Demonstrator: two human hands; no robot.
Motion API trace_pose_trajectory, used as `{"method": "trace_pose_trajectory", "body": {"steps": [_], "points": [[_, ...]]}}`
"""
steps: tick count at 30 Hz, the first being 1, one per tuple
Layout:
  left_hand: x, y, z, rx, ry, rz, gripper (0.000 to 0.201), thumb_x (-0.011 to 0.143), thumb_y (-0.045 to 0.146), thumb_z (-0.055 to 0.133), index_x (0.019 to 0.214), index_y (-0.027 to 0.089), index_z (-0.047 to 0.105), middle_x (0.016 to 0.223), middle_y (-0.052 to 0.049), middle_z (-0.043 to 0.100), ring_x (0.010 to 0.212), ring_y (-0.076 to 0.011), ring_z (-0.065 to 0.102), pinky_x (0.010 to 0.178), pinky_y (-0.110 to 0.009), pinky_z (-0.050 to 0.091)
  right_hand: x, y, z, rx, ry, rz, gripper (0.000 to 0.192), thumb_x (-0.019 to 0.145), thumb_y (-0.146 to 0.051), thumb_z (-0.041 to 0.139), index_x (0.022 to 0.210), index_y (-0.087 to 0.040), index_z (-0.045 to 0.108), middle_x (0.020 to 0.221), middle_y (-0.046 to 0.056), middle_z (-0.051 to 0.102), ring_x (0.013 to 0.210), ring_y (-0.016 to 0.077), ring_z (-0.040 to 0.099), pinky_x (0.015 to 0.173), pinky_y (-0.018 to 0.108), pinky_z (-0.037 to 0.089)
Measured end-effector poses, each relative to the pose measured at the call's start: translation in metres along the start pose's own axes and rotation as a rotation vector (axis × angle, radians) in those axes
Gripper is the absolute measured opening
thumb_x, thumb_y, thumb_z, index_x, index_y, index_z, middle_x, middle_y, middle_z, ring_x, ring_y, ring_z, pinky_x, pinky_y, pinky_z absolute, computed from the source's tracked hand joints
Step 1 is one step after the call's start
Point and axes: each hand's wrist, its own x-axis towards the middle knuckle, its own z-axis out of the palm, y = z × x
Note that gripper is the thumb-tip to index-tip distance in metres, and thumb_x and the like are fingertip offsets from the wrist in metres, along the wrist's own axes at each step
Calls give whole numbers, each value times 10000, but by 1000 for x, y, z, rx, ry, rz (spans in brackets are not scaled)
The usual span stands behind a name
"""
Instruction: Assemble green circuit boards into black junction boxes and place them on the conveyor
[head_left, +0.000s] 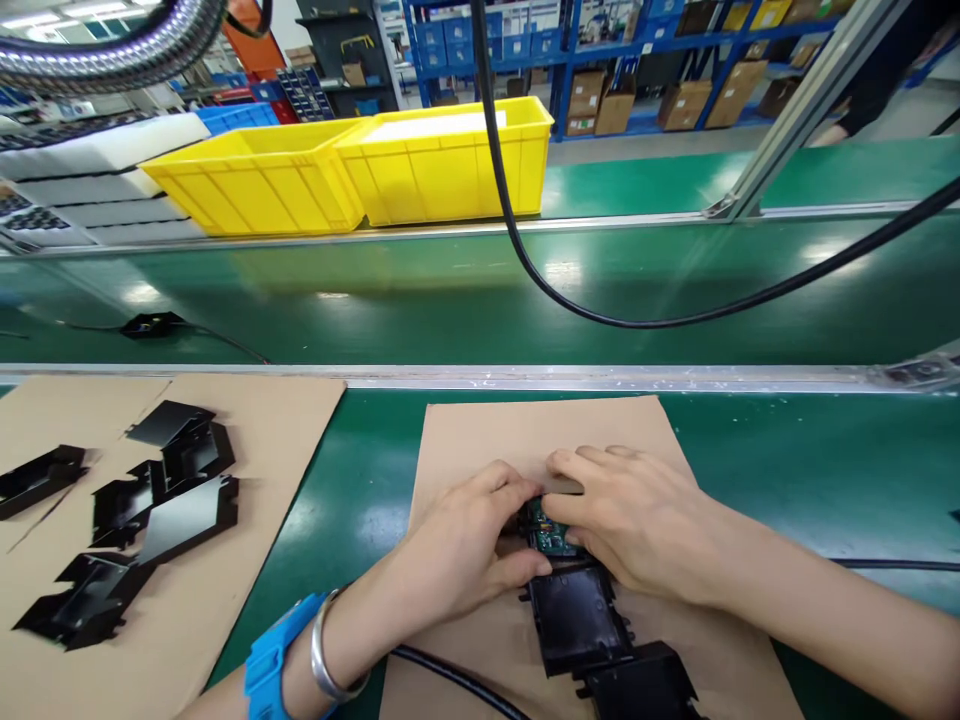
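Note:
A green circuit board (553, 538) sits at a black plastic housing (576, 612), over a cardboard sheet on the bench. My left hand (480, 540), with a blue watch and a silver bangle at its wrist, pinches the near and far edges of the housing around the board. From the right, my right hand (626, 515) bends over the board with its thumb and fingers closed on the board's side. My fingers hide part of the board. Just below lies another black plastic piece (641, 685), touching the housing. A black cable (457, 680) runs under my left forearm.
Several black plastic housings (187, 520) lie on a cardboard sheet (247, 580) at left. Behind the metal rail (600, 377), a green conveyor carries a small black unit (152, 325) with wires. Yellow bins (450, 165) stand farther back. A black cable (570, 305) hangs ahead.

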Motion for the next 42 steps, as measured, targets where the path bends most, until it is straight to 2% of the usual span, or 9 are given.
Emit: {"method": "trace_pose_trajectory", "body": {"steps": [4, 7, 9, 13, 15, 21, 27, 37, 42], "points": [[-3, 1, -9, -28, -20, -21, 574, 783, 312, 733, 1314, 253, 522, 1191, -51, 582, 1068, -222, 571, 950, -351, 468, -3, 1, 3, 83, 5, 9, 186, 841, -125, 508, 917, -235, 637, 972, 57, 579, 851, 213, 568, 701, 334, 430], [-3, 0, -16, -31, -51, -143, 348, 803, 302, 683, 1130, 211, 601, 987, -31, 654, 876, -194, 616, 783, -314, 507, -3, 3, 5, 163, -2, 37, 117, 821, -120, 553, 870, -198, 626, 983, 62, 596, 910, 216, 575, 764, 341, 460], [2, -2, -19, -133, -176, -255, 168, 878, 331, 562, 935, 182, 615, 836, -24, 668, 714, -160, 616, 653, -280, 503, -2, 5, 8, 197, -1, 22, 91, 813, -114, 575, 854, -186, 615, 1020, 64, 608, 942, 214, 577, 792, 337, 468], [16, -5, -20, -467, -416, -436, 293, 919, 363, 460, 806, 142, 616, 778, -50, 693, 587, -116, 604, 537, -226, 484, 0, 7, 12, 204, 15, -6, 85, 807, -116, 605, 860, -182, 613, 1076, 62, 616, 975, 213, 577, 813, 334, 468], [19, 1, -19, -432, -344, -411, 252, 879, 331, 524, 763, 143, 645, 742, -40, 692, 592, -117, 605, 547, -224, 480, 0, 7, 12, 206, 25, -7, 89, 805, -115, 608, 864, -180, 618, 1071, 62, 618, 970, 211, 577, 802, 329, 464], [5, 25, -6, 103, 120, -93, 187, 824, 148, 522, 831, 232, 688, 876, 23, 743, 800, -178, 687, 750, -303, 508, -1, 8, 15, 240, 63, -21, 147, 802, -90, 583, 913, -178, 623, 970, 50, 627, 931, 203, 569, 784, 322, 452], [-4, 7, 4, 113, 165, -121, 257, 887, 198, 526, 1128, 255, 593, 1017, 28, 739, 942, -184, 692, 825, -308, 518, -1, 10, 19, 248, 102, -26, 164, 797, -102, 613, 940, -183, 620, 949, 48, 650, 934, 217, 574, 793, 335, 450], [-13, 1, 13, 120, 246, -64, 177, 909, 173, 469, 1010, 252, 592, 967, 18, 702, 856, -161, 660, 753, -279, 502, -7, 10, 0, 360, 47, 114, 141, 796, -142, 604, 934, -171, 592, 981, 58, 630, 903, 210, 596, 763, 322, 471], [-19, 0, 16, 72, 246, 20, 166, 851, 127, 499, 985, 216, 541, 965, -29, 629, 887, -173, 603, 785, -303, 496, -12, 3, 9, 309, 128, 188, 52, 836, -156, 557, 887, -162, 556, 939, 65, 607, 845, 195, 573, 743, 325, 473]]}}
